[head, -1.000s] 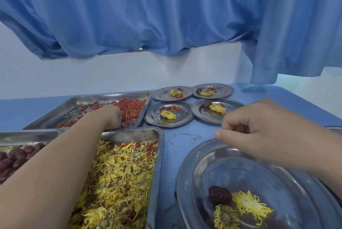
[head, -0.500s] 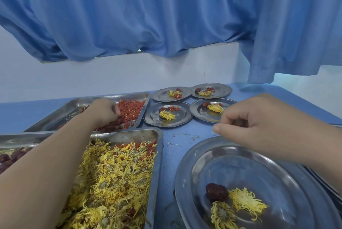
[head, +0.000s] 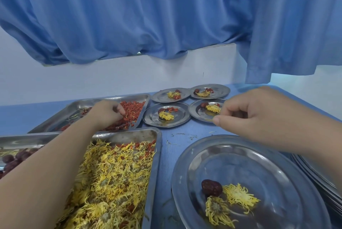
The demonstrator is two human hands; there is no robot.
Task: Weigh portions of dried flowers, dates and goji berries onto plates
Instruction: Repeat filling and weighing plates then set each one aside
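My left hand [head: 105,113] reaches into the far steel tray [head: 77,105] and its curled fingers grip red goji berries [head: 133,111]. My right hand [head: 259,117] hovers with loosely curled fingers above the far rim of the near round plate [head: 277,169]; it holds nothing that I can see. That plate carries one dark date [head: 211,187] and two yellow dried flowers [head: 238,195]. A tray of dried flowers [head: 114,177] lies under my left forearm. A tray of dates [head: 13,160] shows at the left edge.
Several small filled plates [head: 166,116] stand at the back centre of the blue table [head: 181,136]. A stack of steel plates [head: 314,173] lies at the right edge under my right arm. A blue curtain [head: 166,16] hangs over a white wall behind.
My left hand has moved right across the goji tray and curled its fingers into the berries. My right hand has stayed in place above the plate's far rim.
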